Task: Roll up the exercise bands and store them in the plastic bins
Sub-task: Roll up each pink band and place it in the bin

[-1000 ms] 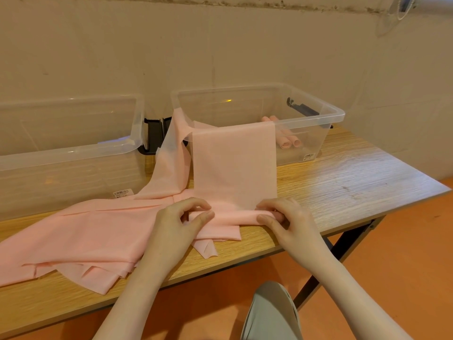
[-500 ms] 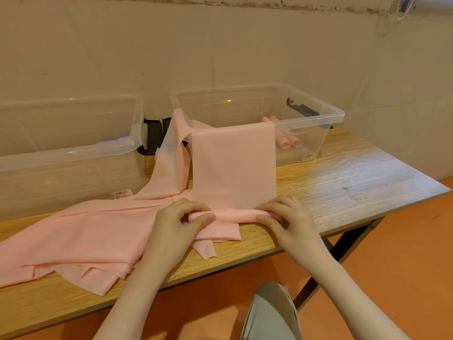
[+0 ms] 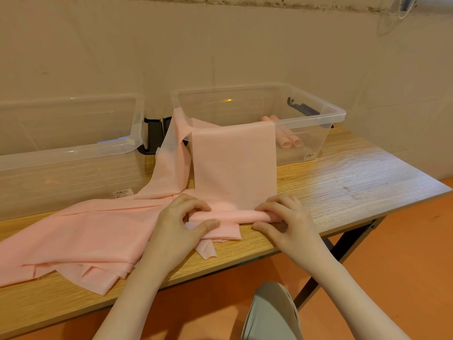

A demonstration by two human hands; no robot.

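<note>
Pale pink is seen on the exercise band [image 3: 234, 165], the heaped bands [image 3: 81, 244] and the rolls [image 3: 289, 142] inside the clear right bin [image 3: 318, 114]. A light wood grain is shown by the table [image 3: 343, 182]; the floor [image 3: 392, 278] is orange.

The exercise band [image 3: 232, 163] is thin, matt pink stretch material, smooth and faintly sheer. The bins [image 3: 316, 119] are clear glossy plastic with black plastic latches [image 3: 302, 107]. The desk [image 3: 343, 182] is pale, grained wood with a matt finish.
</note>
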